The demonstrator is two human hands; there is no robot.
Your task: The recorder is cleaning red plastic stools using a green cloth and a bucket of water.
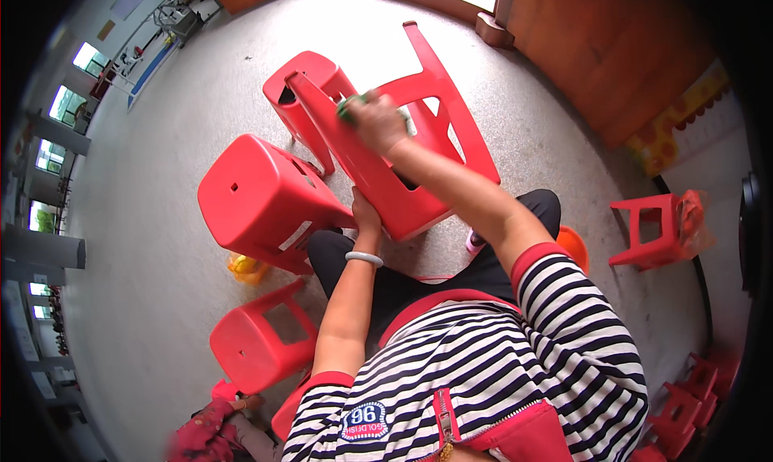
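Note:
A red plastic stool [415, 208] lies tipped in front of me, its seat end toward me and its legs pointing away. My left hand [366, 212] grips it at the left side, close to the seat end. Pressed to one of its legs, my right hand [378, 124] is closed around a green cloth [348, 109]; the fingers are somewhat blurred and cover most of the cloth. Just left of my left hand stands another red stool [241, 192], upright. A further red stool [304, 68] is partly hidden behind the tipped one.
At the lower left are a red stool [258, 341] and another person's red sleeve [205, 434]. A yellow bag [248, 269] lies under the left stool. To my right are an orange basin [572, 249] and a red stool [652, 228] with a plastic bag [694, 220].

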